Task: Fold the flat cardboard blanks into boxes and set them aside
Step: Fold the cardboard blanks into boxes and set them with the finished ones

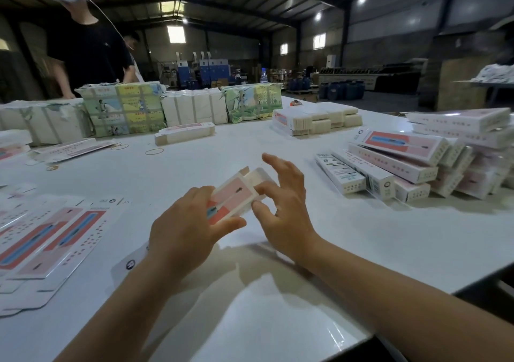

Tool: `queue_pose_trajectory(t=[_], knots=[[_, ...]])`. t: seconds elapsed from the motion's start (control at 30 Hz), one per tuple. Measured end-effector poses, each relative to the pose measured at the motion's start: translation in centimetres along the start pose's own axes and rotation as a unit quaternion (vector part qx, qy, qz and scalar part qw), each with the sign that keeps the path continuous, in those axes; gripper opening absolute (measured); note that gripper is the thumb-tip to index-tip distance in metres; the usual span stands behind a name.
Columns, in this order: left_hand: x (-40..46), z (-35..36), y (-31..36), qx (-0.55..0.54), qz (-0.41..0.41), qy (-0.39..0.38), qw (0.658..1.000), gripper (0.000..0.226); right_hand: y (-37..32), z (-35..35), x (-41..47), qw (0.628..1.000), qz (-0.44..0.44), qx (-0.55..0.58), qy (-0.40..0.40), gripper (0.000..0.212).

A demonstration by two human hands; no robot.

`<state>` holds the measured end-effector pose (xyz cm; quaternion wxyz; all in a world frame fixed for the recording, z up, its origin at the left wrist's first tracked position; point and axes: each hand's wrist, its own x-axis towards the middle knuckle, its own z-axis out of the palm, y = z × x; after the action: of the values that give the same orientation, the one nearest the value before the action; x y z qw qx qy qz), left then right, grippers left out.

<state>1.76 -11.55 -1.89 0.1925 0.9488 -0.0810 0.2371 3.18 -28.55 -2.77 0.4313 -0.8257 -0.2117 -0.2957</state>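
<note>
Head view: a long, narrow box (236,194) of thin glossy card, pink with a coral panel and a blue strip, is held above the white, smooth table (361,236). The left hand (183,231) grips its near end — thumb along the side, fingers wrapped over the top. The right hand (283,203) is at the far end, fingers spread, thumb and one fingertip on the white end flap, which stands open.

Left of the box lie flat blanks (47,239), printed with the same pink and coral, overlapped in a fan; the exact count is unclear. Right of the box, finished boxes (403,164) are heaped in a loose pile, more than ten. Beyond the box, three tan rubber bands (154,151) lie on the table, and farther back, wrapped paper bundles (125,111) stand in a row.
</note>
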Motion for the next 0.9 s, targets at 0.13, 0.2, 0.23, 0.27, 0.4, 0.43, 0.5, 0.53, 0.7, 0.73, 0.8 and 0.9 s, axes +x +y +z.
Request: queue_pose_trajectory(t=[0.13, 0.2, 0.23, 0.27, 0.4, 0.43, 0.5, 0.53, 0.7, 0.73, 0.8, 0.9], knots=[[-0.4, -0.1, 0.1, -0.019, 0.016, -0.037, 0.999, 0.086, 0.0, -0.8, 0.1, 0.999, -0.017, 0.030, -0.032, 0.032], [-0.4, -0.1, 0.1, -0.018, 0.013, -0.041, 0.999, 0.086, 0.0, -0.8, -0.2, 0.999, -0.027, 0.036, -0.017, 0.030], [-0.4, -0.1, 0.1, -0.019, 0.009, -0.035, 0.999, 0.086, -0.1, -0.6, -0.4, 0.999, -0.031, 0.042, -0.002, 0.027], [-0.4, 0.0, 0.1, -0.020, 0.004, -0.026, 0.999, 0.086, -0.2, -0.5, -0.6, 0.998, -0.028, 0.057, 0.010, 0.028], [-0.4, 0.3, 0.5, 0.000, -0.015, -0.009, 1.000, 0.083, -1.0, 0.0, -0.9, 0.992, 0.030, 0.120, -0.028, 0.064], [-0.4, 0.3, 0.6, 0.013, -0.016, -0.005, 1.000, 0.081, -1.0, 0.1, -0.8, 0.991, 0.043, 0.117, -0.042, 0.069], [-0.3, 0.4, 0.9, 0.040, -0.017, 0.002, 0.999, 0.078, -0.8, 0.2, -0.7, 0.989, 0.066, 0.116, -0.056, 0.070], [-0.2, 0.4, 1.0, 0.048, -0.016, 0.006, 0.999, 0.077, -0.7, 0.2, -0.7, 0.988, 0.074, 0.118, -0.059, 0.070], [-0.1, 0.2, 1.2, 0.060, -0.012, 0.013, 0.998, 0.075, -0.6, 0.0, -0.4, 0.989, 0.051, 0.134, -0.039, 0.070], [-0.1, 0.2, 1.2, 0.065, -0.006, 0.010, 0.998, 0.076, -0.5, 0.0, -0.2, 0.990, 0.051, 0.133, -0.016, 0.072], [-0.2, 0.1, 1.3, 0.070, 0.004, 0.006, 0.997, 0.079, -0.2, -0.2, 0.3, 0.977, 0.121, 0.175, -0.001, 0.084], [-0.3, 0.1, 1.3, 0.082, 0.015, 0.009, 0.996, 0.082, 0.5, -0.7, 1.0, 0.864, 0.298, 0.402, -0.058, 0.083]])
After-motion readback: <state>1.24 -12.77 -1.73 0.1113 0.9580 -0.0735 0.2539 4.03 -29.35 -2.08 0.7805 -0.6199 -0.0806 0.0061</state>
